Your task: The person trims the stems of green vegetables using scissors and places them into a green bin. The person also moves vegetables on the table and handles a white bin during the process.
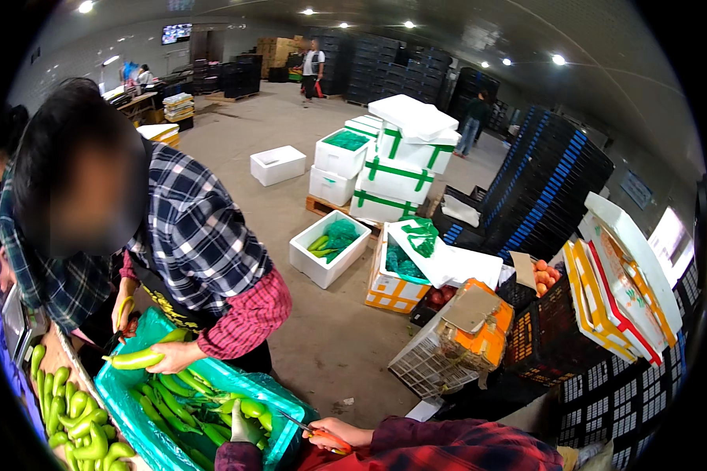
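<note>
My left hand (243, 430), in a pale glove, is closed around a long green eggplant (255, 410) over the near end of a box lined with teal plastic (298, 408). Scissors (331, 442) with orange-red handles are in my right hand (344, 430), their blades pointing left toward that eggplant. Several long green eggplants (169, 404) lie inside the box. Across it, a co-worker in a plaid shirt (196, 212) grips another eggplant (133, 360) in one hand and yellow-handled scissors (123, 312) in the other.
More eggplants (90, 439) are piled on a table at left. A white foam box (330, 271) holds green vegetables on the floor. Stacked foam boxes (397, 173), a grey crate (432, 357) and tall black crates (550, 188) stand ahead and right. Other people stand farther back.
</note>
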